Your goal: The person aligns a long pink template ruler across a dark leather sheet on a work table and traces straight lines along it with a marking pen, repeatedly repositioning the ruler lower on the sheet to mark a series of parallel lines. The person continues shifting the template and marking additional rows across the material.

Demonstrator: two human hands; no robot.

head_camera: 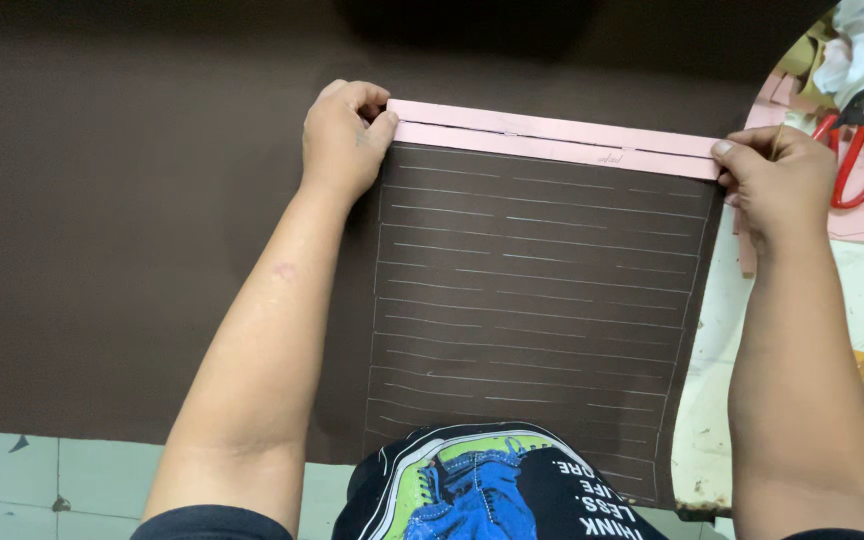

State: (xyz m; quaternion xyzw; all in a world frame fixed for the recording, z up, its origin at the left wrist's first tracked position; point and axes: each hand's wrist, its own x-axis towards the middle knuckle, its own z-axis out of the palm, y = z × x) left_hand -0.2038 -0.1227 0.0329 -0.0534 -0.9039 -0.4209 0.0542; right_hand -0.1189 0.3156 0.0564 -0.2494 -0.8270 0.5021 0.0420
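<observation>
Beside pink strip (552, 140), red scissors (857, 150)

A craft workshop: chalk-ruled dark brown sheet material (532, 300), pink card templates (552, 137), red-handled scissors (857, 150) on a worn white tabletop (712, 400).

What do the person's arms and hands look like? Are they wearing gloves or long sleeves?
No gloves. Both the left hand and the right hand are bare, with no rings or watch showing. The forearms are bare too. Short dark sleeves just peek in at the bottom edge. The left hand has a small dark mark by the thumb.
</observation>
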